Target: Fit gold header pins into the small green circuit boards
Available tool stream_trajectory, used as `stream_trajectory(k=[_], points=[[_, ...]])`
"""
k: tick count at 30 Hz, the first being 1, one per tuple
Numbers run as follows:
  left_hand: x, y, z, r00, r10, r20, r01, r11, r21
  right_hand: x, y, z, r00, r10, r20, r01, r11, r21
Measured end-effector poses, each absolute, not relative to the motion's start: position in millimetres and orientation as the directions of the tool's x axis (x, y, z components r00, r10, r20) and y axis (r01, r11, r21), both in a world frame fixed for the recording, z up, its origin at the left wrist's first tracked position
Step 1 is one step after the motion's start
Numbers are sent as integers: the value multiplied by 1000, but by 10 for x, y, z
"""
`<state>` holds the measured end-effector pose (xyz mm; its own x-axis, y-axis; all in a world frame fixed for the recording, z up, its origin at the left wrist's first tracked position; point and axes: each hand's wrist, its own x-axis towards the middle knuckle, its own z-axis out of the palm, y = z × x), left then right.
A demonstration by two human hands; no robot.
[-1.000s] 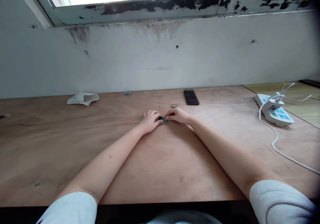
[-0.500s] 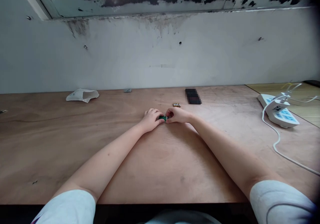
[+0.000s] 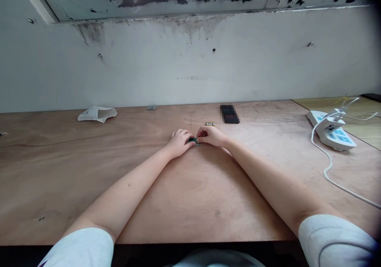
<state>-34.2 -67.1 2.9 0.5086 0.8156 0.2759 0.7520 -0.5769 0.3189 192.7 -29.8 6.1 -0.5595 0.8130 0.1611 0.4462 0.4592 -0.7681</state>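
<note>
Centrally, on the bare wooden tabletop [image 3: 190,203], lies a small green object [image 3: 193,140], low and flat, caught between two hands. Its upper face is a deep green, with a paler, greyish edge showing toward the right end; finer detail is too small to make out, and fingers cover part of it. The left hand [image 3: 179,143] grips its left end, palm down, thumb on the near side and the fingers curved over the far side. The right hand [image 3: 212,136] comes in from the other side, thumb and forefinger drawn together at the object's right end, the other fingers curled inward; whether something is pinched between those tips cannot be told. Both forearms stretch forward from pale short sleeves and slant toward each other, so that the hands nearly meet. Just beyond the right hand sits a row of small cylinders [image 3: 210,123], side by side, and past them a dark, pixelated item [image 3: 229,114]. Farther left, near the wall [image 3: 149,68], are a small grey piece [image 3: 151,107] and a crumpled white bag [image 3: 97,114], its opening facing right. Well off to the right stands a white power strip [image 3: 342,139], with a white cable [image 3: 329,168] curling toward the near edge.
</note>
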Motion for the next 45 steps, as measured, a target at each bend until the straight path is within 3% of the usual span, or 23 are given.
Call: stream_trajectory(k=[13,21,29,33,37,41,45], points=[[-299,-730,79,507,816,279,792,-568,222,1877,-362,79,-514,850,120,535,426,-730],[-308,-730,76,500,823,268,784,-562,264,1900,-377,2,-536,823,186,505,489,-711],[-334,-727,67,501,820,276,757,-570,321,1933,-401,-38,-469,831,300,393,501,-771],[-349,-695,65,461,827,322,710,-562,425,1855,-534,22,-573,733,366,436,651,-621],[-402,-621,51,307,860,407,629,-504,592,1748,-727,126,-675,636,374,482,764,-430],[-446,-570,18,228,877,423,589,-470,657,1807,-1001,191,-679,657,328,538,749,-386],[-450,-558,-5,280,859,429,614,-504,608,2190,-1409,205,-670,681,296,557,725,-406]])
